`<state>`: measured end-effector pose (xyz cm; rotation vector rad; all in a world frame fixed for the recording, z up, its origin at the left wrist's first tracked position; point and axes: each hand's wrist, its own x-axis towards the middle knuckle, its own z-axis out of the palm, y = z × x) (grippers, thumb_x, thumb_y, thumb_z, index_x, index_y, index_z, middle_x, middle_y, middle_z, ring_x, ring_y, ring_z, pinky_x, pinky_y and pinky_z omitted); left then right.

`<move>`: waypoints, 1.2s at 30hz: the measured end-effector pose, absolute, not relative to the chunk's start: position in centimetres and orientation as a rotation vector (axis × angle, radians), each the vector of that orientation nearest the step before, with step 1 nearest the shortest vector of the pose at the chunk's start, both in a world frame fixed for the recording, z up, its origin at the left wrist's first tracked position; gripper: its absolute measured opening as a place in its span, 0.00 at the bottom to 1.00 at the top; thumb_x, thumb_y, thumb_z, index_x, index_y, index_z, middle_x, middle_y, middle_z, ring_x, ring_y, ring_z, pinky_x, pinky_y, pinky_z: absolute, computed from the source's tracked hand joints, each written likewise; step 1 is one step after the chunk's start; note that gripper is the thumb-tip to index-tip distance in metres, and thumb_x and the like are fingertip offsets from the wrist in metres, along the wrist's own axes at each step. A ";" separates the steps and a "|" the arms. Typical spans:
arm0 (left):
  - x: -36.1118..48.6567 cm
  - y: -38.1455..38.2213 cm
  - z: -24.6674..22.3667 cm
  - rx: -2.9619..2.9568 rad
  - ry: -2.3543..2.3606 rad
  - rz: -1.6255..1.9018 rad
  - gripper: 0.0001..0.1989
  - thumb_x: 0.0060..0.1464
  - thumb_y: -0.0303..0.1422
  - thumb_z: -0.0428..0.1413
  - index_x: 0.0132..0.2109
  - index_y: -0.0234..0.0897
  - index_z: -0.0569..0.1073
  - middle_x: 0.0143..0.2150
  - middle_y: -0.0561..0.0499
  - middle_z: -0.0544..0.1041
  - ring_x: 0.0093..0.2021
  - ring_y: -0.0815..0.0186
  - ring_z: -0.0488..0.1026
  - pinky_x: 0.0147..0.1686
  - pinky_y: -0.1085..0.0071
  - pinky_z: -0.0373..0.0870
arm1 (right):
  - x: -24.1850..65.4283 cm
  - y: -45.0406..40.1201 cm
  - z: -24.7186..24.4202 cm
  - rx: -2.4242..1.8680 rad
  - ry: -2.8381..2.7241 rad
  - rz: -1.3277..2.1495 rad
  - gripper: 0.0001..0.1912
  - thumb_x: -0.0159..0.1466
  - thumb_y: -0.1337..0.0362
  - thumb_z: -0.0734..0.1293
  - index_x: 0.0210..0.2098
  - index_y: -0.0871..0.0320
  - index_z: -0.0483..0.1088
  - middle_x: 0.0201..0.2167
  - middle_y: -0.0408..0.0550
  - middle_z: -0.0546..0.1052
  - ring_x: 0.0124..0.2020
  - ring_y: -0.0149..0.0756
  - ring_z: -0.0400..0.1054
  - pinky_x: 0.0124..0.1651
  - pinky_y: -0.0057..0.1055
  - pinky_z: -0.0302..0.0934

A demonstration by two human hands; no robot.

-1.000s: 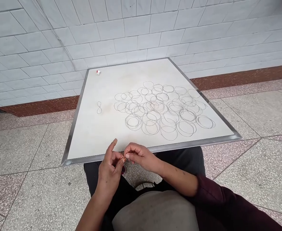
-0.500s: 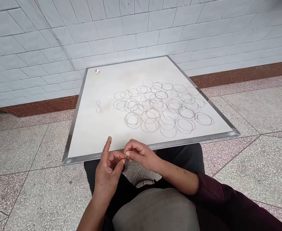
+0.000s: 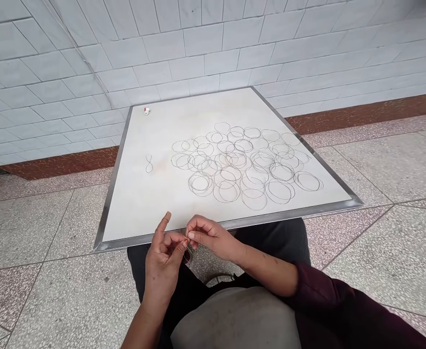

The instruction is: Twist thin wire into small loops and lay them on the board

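Note:
Just off the near edge of the table, my left hand pinches a thin wire between thumb and fingertips, its index finger pointing up. Close against it, my right hand grips the same wire with thumb and forefinger. The wire is curled into a small loop, mostly covered by the fingers. Many thin wire rings lie overlapping on the white tabletop, beyond my hands and to the right. On the left of the table lies a wire bent into a figure eight.
A metal edge strip frames the table, which stands against a white tiled wall. A small white and red object sits at the far left corner. Speckled floor surrounds the table. My legs are under its near edge.
Both hands stay together at the table edge. The fingers have shifted slightly on the wire, and its small loop now shows less above them. The rings have not moved.

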<state>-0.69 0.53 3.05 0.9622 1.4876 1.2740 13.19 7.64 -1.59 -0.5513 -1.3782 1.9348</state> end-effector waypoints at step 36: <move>-2.4 0.3 1.1 0.644 1.302 1.448 0.38 0.49 0.33 0.65 0.65 0.39 0.59 0.35 0.53 0.80 0.39 0.65 0.78 0.40 0.69 0.73 | 11.0 8.3 -2.1 -0.671 -1.431 1.866 0.14 0.64 0.52 0.67 0.35 0.56 0.64 0.30 0.41 0.73 0.33 0.32 0.69 0.33 0.29 0.61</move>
